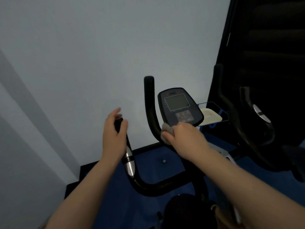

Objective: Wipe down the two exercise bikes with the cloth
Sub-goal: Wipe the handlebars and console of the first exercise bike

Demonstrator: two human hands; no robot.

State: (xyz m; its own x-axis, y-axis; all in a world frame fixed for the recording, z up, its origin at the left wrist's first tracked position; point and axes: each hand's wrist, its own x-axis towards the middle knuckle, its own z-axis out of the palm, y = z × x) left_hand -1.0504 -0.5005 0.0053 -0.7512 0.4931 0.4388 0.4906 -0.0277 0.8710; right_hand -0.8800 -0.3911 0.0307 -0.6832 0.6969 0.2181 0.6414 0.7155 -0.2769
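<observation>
Head view, looking down over the handlebars: left hand [113, 136] on the left grip [123, 138] of the near exercise bike [153, 187], thumb hooked round the black foam, forefinger raised and straight, the other fingers [117, 111] only loosely bent above the grip end; below the palm, one chrome sensor band [129, 161] on the same bar. Right hand [183, 136] with fingers curled tight round one pale grey cloth [166, 130], bunched into a wad and pressed against the right upright handlebar [149, 103] at its lower bend, just under the bottom edge of the console [179, 106]. Console: one, black, with a grey blank screen and a block of buttons beneath it. Exercise bikes: two; the second bike [247, 129] stands to the right, well apart from both hands, showing black curved bars and one chrome sensor [261, 114]. Between the two bikes, one blue wire-framed holder [212, 103] carrying a cream tray-like item [211, 116]; what it is cannot be told. Floor [148, 162]: blue, with a small pale round object [164, 161] lying on it below the console. Room: plain pale wall [82, 55] ahead with a black skirting strip at its foot; a dark panel [272, 47] to the right, detail lost in shadow. Hands counted: two, both bare forearms in view
</observation>
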